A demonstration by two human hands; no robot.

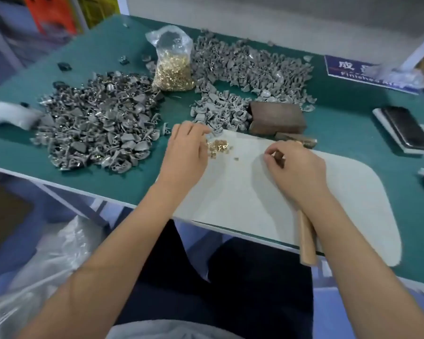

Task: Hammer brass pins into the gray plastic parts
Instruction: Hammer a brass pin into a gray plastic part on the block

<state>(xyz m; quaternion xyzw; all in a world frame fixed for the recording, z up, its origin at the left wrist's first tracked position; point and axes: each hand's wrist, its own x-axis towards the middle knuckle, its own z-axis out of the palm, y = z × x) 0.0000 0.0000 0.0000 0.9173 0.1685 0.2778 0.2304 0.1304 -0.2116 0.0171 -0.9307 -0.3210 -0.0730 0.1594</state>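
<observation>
**Brass pins under the left hand, hammer under the right**

Brass shows in two places in the head view: a small loose heap of brass pins [218, 146] on the pale work mat [340, 204], and a clear bag of pins [173, 69] standing farther back on the green table [108, 57]. The left hand [185, 152] reaches forward palm down, fingers curled over the near edge of the heap — whether they pinch a pin cannot be told. The right hand [295, 165] lies palm down on the mat with its fingers curled in; what they hold is blurred, though the wooden hammer handle [306, 241] passes under its wrist and forearm and juts past the table's near edge. Both forearms stretch out from the lower corners, well apart.

Gray plastic parts [101, 128] make a big pile to the left; a second pile [250, 67] spreads behind the mat. A dark brown block [277, 117] sits just beyond the mat — a phone [406, 129] lies to the right.
</observation>
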